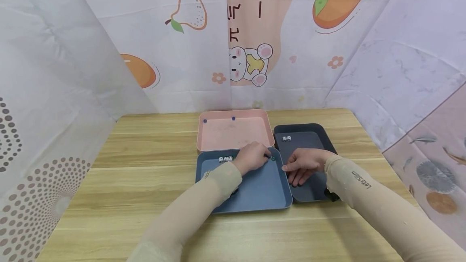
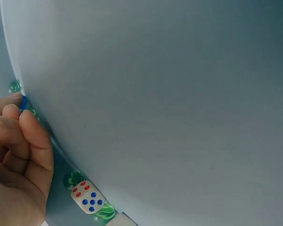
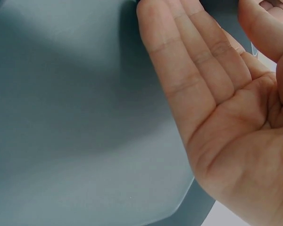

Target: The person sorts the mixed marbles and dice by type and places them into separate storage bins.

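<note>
My left hand (image 1: 252, 157) reaches into the blue tray (image 1: 262, 197) along its far wall. In the left wrist view its fingertips pinch a small blue piece (image 2: 24, 103), mostly hidden by the fingers. Green marbles (image 2: 14, 87) lie beside it against the wall, and a white die (image 2: 87, 197) sits among more marbles lower down. Over the dark tray (image 1: 313, 195), near the side wall shared with the blue one, hovers my right hand (image 1: 303, 163). Its fingers are fairly straight, and no object shows in its palm in the right wrist view.
Behind the blue tray stands a pink tray (image 1: 233, 134) holding two small dark-blue pieces (image 1: 233, 118). Two white dice (image 1: 287, 138) sit at the dark tray's far end. More dice (image 1: 226, 159) line the blue tray's far wall. A printed cloth (image 1: 182, 72) hangs behind the wooden table (image 1: 153, 173).
</note>
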A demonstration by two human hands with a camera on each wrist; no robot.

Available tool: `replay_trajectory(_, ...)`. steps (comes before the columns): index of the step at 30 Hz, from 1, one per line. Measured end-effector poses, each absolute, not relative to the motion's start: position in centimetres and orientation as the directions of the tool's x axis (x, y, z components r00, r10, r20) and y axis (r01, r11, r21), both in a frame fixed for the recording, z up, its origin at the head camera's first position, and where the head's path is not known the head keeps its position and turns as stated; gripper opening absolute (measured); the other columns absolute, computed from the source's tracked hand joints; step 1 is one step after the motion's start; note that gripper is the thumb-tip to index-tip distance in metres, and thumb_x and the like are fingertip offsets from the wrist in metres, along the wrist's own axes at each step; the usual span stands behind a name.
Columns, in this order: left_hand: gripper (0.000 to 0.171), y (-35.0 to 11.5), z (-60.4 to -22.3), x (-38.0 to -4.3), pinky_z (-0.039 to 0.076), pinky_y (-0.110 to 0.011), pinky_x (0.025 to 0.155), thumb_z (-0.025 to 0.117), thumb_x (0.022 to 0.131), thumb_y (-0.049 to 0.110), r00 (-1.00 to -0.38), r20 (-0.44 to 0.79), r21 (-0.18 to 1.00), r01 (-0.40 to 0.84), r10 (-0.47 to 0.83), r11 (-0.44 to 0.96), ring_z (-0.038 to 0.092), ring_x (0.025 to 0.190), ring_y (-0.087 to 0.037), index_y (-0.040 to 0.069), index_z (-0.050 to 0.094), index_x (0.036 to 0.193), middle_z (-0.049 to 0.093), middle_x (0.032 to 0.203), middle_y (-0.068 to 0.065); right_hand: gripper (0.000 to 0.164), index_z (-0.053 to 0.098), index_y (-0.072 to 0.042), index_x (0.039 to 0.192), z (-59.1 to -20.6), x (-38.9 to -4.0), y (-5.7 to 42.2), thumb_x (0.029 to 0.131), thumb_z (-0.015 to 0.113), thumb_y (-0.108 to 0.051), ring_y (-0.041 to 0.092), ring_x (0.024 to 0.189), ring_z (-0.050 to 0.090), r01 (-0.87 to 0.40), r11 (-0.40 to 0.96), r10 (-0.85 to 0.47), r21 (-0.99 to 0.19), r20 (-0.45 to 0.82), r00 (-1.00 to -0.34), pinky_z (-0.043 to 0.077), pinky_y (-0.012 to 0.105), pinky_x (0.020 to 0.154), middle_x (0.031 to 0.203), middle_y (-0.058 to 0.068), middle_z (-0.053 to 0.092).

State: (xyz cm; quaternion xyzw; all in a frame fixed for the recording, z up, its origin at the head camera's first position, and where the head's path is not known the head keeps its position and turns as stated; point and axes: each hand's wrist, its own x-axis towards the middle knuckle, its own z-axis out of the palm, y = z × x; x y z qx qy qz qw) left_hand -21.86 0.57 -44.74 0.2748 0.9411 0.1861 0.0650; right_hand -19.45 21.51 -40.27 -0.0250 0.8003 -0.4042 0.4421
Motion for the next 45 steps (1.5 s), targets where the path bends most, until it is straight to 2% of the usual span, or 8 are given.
replay_trajectory(13,0.022,0.2,-43.9,-21.8,0.049,-0.027,0.086,0.065,0.087,0.016,-0.827,-0.112,0.423,0.463,0.552,0.779,0.06,0.099,-0.007,0.019,0.072,0.108,0.067,0.107,0.008,0.033,0.064,0.005,0.093,-40.4,-19.5,21.6,0.088,0.065,-0.027,0.033,0.077,0.067,0.311,0.674,-0.4,-0.669,-0.686,-0.608,0.055,0.043,0.069,0.087,0.021,0.067)
replay_trajectory(21,0.023,0.0,-43.8,-21.8,0.049,-0.027,0.086,0.065,0.086,0.016,-0.816,-0.126,0.42,0.47,0.563,0.776,0.06,0.098,-0.007,0.018,0.071,0.108,0.067,0.108,0.006,0.033,0.064,0.005,0.093,-40.4,-19.4,21.6,0.088,0.064,-0.027,0.033,0.078,0.067,0.309,0.675,-0.394,-0.67,-0.681,-0.617,0.055,0.043,0.07,0.088,0.021,0.067)
replay_trajectory(33,0.02,-0.4,-44.4,-22.0,0.049,-0.027,0.085,0.069,0.085,0.022,-0.809,-0.097,0.404,0.501,0.58,0.765,0.06,0.094,-0.007,0.019,0.073,0.104,0.068,0.103,0.008,0.035,0.064,0.005,0.092,-40.2,-19.3,21.5,0.088,0.065,-0.029,0.033,0.077,0.067,0.305,0.679,-0.393,-0.668,-0.682,-0.617,0.055,0.043,0.069,0.087,0.021,0.068)
replay_trajectory(40,0.017,-0.8,-44.2,-22.0,0.05,-0.025,0.081,0.07,0.084,0.023,-0.809,-0.073,0.462,0.491,0.583,0.738,0.06,0.091,-0.005,0.019,0.075,0.1,0.069,0.097,0.01,0.035,0.064,0.005,0.093,-40.3,-19.4,21.5,0.087,0.065,-0.03,0.032,0.077,0.067,0.313,0.68,-0.388,-0.663,-0.688,-0.614,0.055,0.042,0.069,0.086,0.02,0.068)
replay_trajectory(45,0.017,-1.4,-44.0,-22.0,0.049,-0.021,0.072,0.071,0.083,0.025,-0.807,-0.049,0.525,0.48,0.588,0.702,0.058,0.08,-0.002,0.019,0.075,0.099,0.068,0.093,0.012,0.034,0.065,0.005,0.093,-40.2,-19.4,21.4,0.088,0.064,-0.029,0.032,0.077,0.067,0.31,0.682,-0.39,-0.662,-0.688,-0.612,0.055,0.042,0.069,0.086,0.02,0.068)
